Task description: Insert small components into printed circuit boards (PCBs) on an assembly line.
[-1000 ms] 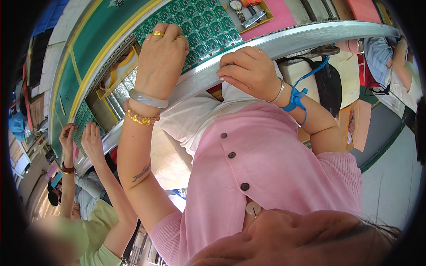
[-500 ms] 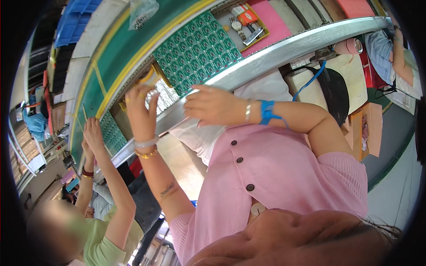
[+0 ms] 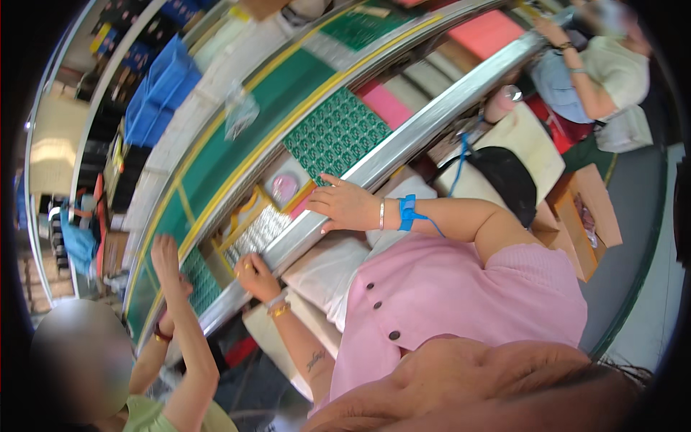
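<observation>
My left hand (image 3: 255, 276), with a ring and bracelets, is at the silver metal rail along the bench's near edge. Its fingers are loosely bent and apart, and I see nothing in them. My right hand (image 3: 344, 204), wearing a blue wrist strap (image 3: 409, 214), lies with fingers outstretched over the same rail (image 3: 446, 108). Its fingertips reach the near corner of a green circuit board panel (image 3: 338, 137), which lies flat across the bench's track. Left of the panel, a tray holds a round pink item (image 3: 285, 188). Beside it is a crinkled silvery sheet (image 3: 260, 232).
At left, a co-worker's raised hand (image 3: 165, 255) is above another green panel (image 3: 200, 279). A clear plastic bag (image 3: 240, 111) lies on the green belt. Blue crates (image 3: 162, 90) stand beyond. A pink bottle (image 3: 502, 105) and a cardboard box (image 3: 583, 216) are to my right, with another person farther off.
My left hand has dropped back from over the track to the rail. The panel lies farther right, covering the tray part with the watch; the pink item now shows. The view has turned.
</observation>
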The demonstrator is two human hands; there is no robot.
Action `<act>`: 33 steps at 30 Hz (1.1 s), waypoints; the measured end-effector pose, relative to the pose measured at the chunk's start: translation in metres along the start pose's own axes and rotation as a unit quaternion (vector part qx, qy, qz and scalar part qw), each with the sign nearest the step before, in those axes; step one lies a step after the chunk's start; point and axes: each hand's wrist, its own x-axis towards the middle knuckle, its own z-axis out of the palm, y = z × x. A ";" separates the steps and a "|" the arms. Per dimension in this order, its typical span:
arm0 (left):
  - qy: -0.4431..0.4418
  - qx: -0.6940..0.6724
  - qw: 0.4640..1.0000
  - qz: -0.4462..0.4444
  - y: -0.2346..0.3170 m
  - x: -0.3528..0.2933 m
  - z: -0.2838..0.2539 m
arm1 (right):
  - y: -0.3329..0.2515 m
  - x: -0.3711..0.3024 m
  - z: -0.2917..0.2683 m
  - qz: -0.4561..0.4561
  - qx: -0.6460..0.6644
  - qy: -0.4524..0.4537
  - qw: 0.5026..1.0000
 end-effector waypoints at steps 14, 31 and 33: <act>0.034 -0.014 0.999 -0.015 0.009 -0.013 0.005 | 0.147 -0.115 -0.136 0.378 -0.073 0.041 0.922; 0.132 0.175 0.958 -0.184 -0.106 -0.047 -0.056 | 0.232 -0.120 -0.128 0.340 -0.104 0.095 0.930; 0.112 0.188 0.954 -0.204 -0.118 -0.048 -0.064 | 0.232 -0.122 -0.129 0.358 -0.100 0.101 0.923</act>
